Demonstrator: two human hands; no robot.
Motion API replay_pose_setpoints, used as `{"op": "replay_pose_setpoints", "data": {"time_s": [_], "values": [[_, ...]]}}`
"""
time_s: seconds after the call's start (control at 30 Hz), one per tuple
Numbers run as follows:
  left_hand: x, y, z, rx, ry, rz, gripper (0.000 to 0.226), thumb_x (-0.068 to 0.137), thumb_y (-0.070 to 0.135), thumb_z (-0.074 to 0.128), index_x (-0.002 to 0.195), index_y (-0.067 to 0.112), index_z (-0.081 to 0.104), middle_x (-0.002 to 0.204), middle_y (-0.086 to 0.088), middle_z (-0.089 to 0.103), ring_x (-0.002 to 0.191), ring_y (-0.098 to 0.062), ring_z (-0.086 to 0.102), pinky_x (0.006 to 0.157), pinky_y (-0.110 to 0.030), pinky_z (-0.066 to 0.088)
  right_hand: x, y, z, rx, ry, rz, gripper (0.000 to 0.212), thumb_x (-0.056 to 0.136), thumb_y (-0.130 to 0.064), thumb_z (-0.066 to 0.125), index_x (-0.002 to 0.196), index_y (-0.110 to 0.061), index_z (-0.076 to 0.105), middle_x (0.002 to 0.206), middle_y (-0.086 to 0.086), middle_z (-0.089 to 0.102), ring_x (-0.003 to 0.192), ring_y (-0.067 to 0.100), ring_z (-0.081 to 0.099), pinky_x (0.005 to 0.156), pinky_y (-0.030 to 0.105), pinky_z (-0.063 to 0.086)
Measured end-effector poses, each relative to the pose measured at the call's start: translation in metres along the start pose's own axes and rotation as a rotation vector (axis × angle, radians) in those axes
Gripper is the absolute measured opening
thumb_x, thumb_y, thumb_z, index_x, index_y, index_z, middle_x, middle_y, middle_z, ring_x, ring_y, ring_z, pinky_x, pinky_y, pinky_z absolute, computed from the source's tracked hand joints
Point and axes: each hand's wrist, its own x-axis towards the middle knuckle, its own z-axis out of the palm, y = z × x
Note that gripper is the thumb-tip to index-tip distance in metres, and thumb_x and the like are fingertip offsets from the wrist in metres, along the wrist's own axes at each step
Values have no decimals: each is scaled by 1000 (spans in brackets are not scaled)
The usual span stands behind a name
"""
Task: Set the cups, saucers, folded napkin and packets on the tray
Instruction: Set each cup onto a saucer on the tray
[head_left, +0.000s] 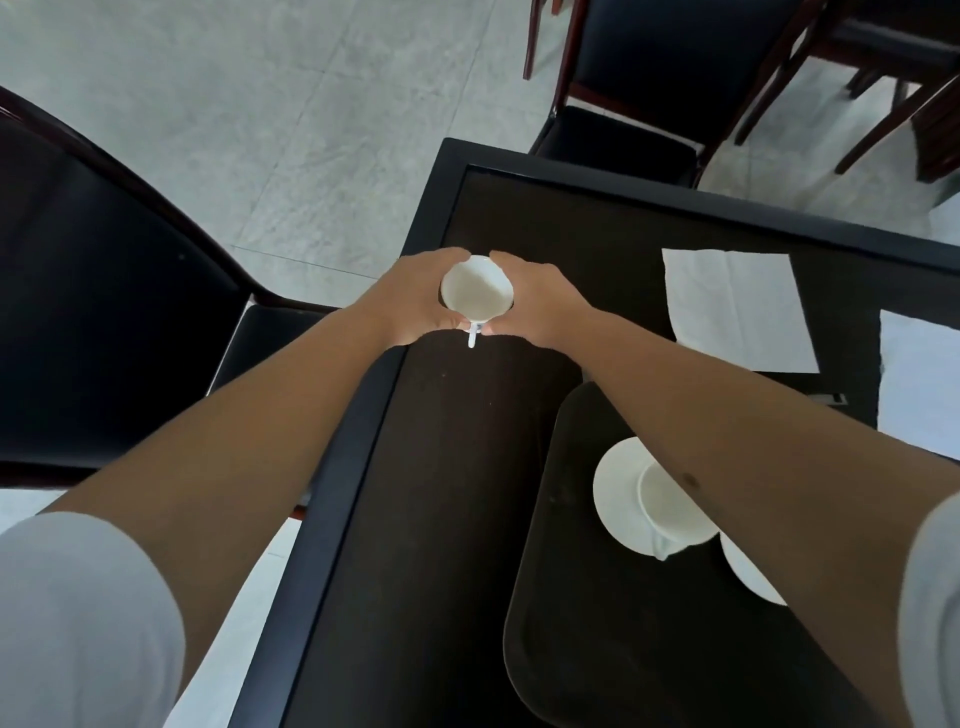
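Left hand (415, 301) and right hand (535, 301) both clasp 1 white ceramic cup (476, 289) above a dark wooden table (447, 467); black plastic tray (597, 649) nearby; grey tiled floor (260, 130).

1. Two bare forearms run from the picture's 7 and 4 o'clock corners toward its centre, uncovered from above the elbow to the fingers.
2. The left hand (415, 299) wears no glove, ring or watch.
3. The right hand (540, 301) is equally bare; wrist plain.
4. A short, pale grey-white fabric left sleeve (78, 618) fills the 7 o'clock corner, smooth and unmarked, with a rounded hem.
5. A matching pale right sleeve (935, 597) shows at 4 o'clock.
6. A small dark spot (691, 479) marks the right forearm.
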Motion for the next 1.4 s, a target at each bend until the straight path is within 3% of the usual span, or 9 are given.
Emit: {"op": "replay_pose_setpoints", "data": {"time_s": [0.2, 0.43, 0.73, 0.87, 0.97, 1.07, 1.13, 1.27, 1.4], "values": [[-14, 36, 0, 39, 24, 37, 73, 72, 29, 86, 134, 22, 50, 124, 3, 60, 109, -18, 55, 93, -33, 48, -32, 1, -25, -83, 43, 29, 85, 72, -35, 85, 142, -14, 40, 130, 5, 59, 115, 24, 56, 85, 25, 38], [-27, 123, 24, 155, 18, 246, 65, 75, 31, 84, 132, 13, 57, 130, 3, 57, 109, -18, 54, 92, -27, 44, -127, 6, -89, -155, 101, 86, 69, 72, -35, 85, 129, -21, 50, 118, 3, 65, 104, 22, 61, 80, 28, 39], [-49, 240, 99, 139, -92, 371, 74, 76, 35, 83, 139, 10, 52, 139, -1, 54, 121, -20, 52, 104, -32, 41, -275, 45, -139, -135, 128, 258, 80, 70, -36, 85, 138, -19, 46, 124, 4, 63, 109, 24, 57, 88, 35, 45], [-62, 275, 139, 95, -149, 392, 73, 76, 34, 84, 137, 9, 52, 130, 1, 57, 112, -18, 54, 94, -24, 40, -326, 72, -138, -99, 149, 288, 74, 69, -34, 87, 132, -22, 50, 115, -1, 66, 95, 14, 56, 78, 29, 42], [-73, 289, 165, 60, -198, 373, 67, 73, 33, 85, 130, 14, 56, 122, 2, 59, 107, -16, 55, 90, -26, 42, -352, 94, -128, -74, 157, 315, 76, 67, -31, 88, 132, -23, 50, 116, -2, 67, 93, 9, 51, 76, 26, 38], [-81, 295, 187, 29, -234, 327, 61, 68, 31, 87, 120, 19, 57, 113, 5, 58, 101, -14, 55, 84, -31, 47, -367, 111, -116, -64, 129, 353, 82, 66, -31, 89, 136, -25, 47, 119, -3, 66, 101, 16, 57, 78, 25, 37], [-86, 296, 200, 8, -240, 307, 62, 66, 29, 88, 119, 21, 56, 112, 6, 58, 99, -13, 54, 83, -30, 45, -373, 120, -108, -61, 100, 369, 84, 67, -31, 88, 139, -26, 45, 122, -3, 65, 111, 20, 58, 83, 27, 39], [-93, 291, 222, 8, -238, 276, 64, 65, 29, 88, 119, 23, 55, 111, 8, 56, 97, -11, 53, 81, -27, 41, -381, 130, -97, -36, 35, 394, 85, 69, -28, 87, 142, -25, 42, 122, -1, 65, 111, 22, 59, 92, 36, 48], [-95, 284, 237, 5, -252, 239, 64, 65, 31, 87, 118, 27, 53, 110, 12, 53, 98, -10, 52, 80, -25, 40, -384, 134, -91, -24, 13, 378, 78, 70, -24, 86, 136, -25, 46, 119, -1, 66, 108, 22, 60, 89, 35, 48]]}}
